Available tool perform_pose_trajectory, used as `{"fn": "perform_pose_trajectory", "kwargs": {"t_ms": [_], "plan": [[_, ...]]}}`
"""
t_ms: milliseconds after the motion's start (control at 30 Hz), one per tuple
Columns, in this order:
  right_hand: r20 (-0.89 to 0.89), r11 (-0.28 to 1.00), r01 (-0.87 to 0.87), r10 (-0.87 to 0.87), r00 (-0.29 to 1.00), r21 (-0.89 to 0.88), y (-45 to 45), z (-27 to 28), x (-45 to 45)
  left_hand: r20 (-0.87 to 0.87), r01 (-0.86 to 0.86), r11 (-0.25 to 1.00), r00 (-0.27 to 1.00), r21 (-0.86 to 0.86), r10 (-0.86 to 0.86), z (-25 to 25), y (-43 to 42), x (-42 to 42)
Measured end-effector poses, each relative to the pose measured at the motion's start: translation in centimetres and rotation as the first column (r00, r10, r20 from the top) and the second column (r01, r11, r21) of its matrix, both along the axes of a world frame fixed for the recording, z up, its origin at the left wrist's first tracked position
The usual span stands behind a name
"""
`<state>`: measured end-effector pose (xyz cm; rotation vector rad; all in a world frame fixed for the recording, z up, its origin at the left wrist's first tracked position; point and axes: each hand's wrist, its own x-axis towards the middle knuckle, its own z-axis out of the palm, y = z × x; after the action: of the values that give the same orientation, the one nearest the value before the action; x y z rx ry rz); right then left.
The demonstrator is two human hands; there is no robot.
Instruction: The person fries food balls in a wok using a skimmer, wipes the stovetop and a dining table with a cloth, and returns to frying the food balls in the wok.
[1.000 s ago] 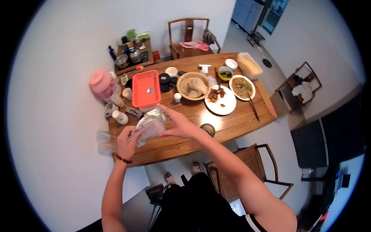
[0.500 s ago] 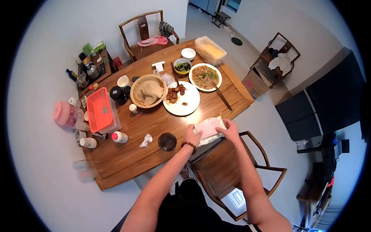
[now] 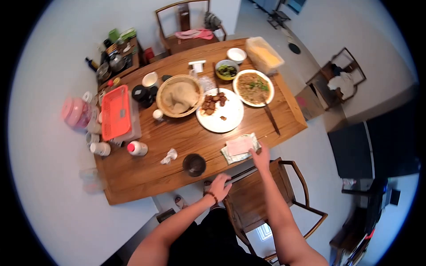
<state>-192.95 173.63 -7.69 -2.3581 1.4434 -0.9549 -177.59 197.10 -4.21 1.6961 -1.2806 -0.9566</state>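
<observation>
A folded pink cloth or tissue (image 3: 239,146) lies on a patterned pale green and white packet or cloth (image 3: 229,158) near the table's front edge. At its right side is my right hand (image 3: 262,158), thumb and fingers apart; whether they touch the edge is hard to tell. My left hand (image 3: 217,188), with a beaded bracelet at the wrist, hovers beyond the table edge near the wooden chair (image 3: 250,199). Its fingers are loosely bent, with nothing in them. Left of the cloth stands a dark glass bowl or cup (image 3: 194,165).
Behind the cloth are a white plate of meat pieces (image 3: 230,116), a noodle dish (image 3: 254,88), chopsticks (image 3: 272,120) and a basket (image 3: 162,99). A red basket (image 3: 116,113), a white bottle (image 3: 138,149) and crumpled tissue (image 3: 169,156) sit to the left.
My left hand has let go of the pink cloth's left side and moved down toward me, off the table. The cloth now lies on the table. My right hand stays at its right side.
</observation>
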Motion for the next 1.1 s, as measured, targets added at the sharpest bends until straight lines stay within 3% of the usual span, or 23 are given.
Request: {"fn": "perform_pose_trajectory", "kwargs": {"t_ms": [67,100,133,167,233,300,367,433,533,600,667,733,800,933,1000,1100], "plan": [[0.200,0.997,-0.002,-0.013,0.980,0.078,2.0,3.2,0.8,-0.062,-0.005,0.989,0.998,0.150,0.014,0.0,5.3,2.2],[0.286,0.968,-0.038,-0.035,0.958,0.246,3.0,2.9,0.6,0.085,-0.071,0.986,0.995,0.152,0.058,-1.0,7.8,3.8],[0.356,0.910,-0.080,-0.078,0.931,0.407,4.9,2.8,0.1,0.025,-0.195,0.964,0.981,0.180,0.194,0.0,9.8,6.2],[0.361,0.887,-0.139,-0.034,0.932,0.441,6.6,3.2,0.1,0.136,-0.313,0.912,0.948,0.263,0.287,-0.9,11.1,8.7],[0.356,0.834,-0.232,0.046,0.933,0.501,10.8,4.6,0.4,0.361,-0.485,0.849,0.845,0.210,0.394,-2.6,12.4,14.6],[0.342,0.776,-0.309,0.128,0.931,0.549,15.0,4.9,1.6,0.531,-0.457,0.887,0.735,-0.071,0.422,-0.8,9.7,19.2],[0.349,0.689,-0.399,0.221,0.911,0.605,19.1,5.6,3.9,0.670,-0.375,0.926,0.698,0.041,0.253,0.9,5.9,21.8],[0.376,0.562,-0.496,0.323,0.869,0.662,22.9,6.9,7.2,0.682,-0.258,0.956,0.725,0.141,0.095,0.2,3.5,22.6],[0.383,0.446,-0.591,0.473,0.793,0.673,26.2,8.7,12.5,0.701,-0.206,0.961,0.713,0.186,0.017,-3.2,4.2,23.4],[0.389,0.383,-0.645,0.560,0.731,0.661,27.1,9.4,15.1,0.664,-0.235,0.956,0.745,0.175,0.062,-3.3,7.0,24.4],[0.393,0.368,-0.624,0.534,0.749,0.690,28.0,9.6,17.3,0.620,-0.263,0.957,0.773,0.126,0.131,-3.6,11.3,26.3],[0.403,0.370,-0.626,0.523,0.751,0.686,28.5,8.7,17.9,0.675,-0.305,0.951,0.714,0.060,0.187,-4.5,16.0,28.9],[0.380,0.358,-0.575,0.485,0.788,0.736,28.7,7.1,17.5,0.443,-0.462,0.886,0.787,-0.039,0.430,-5.3,20.5,31.5],[0.285,0.315,-0.455,0.460,0.841,0.833,29.5,6.6,16.1,0.402,-0.655,0.719,0.609,-0.232,0.684,-2.0,24.8,39.6],[0.258,0.346,-0.443,0.468,0.845,0.827,30.2,6.3,15.3,0.356,-0.716,0.647,0.551,-0.263,0.754,-0.8,24.4,43.7],[0.199,0.376,-0.386,0.449,0.871,0.843,31.7,7.4,14.9,0.330,-0.637,0.712,0.631,-0.296,0.702,-1.7,22.5,47.2]]}}
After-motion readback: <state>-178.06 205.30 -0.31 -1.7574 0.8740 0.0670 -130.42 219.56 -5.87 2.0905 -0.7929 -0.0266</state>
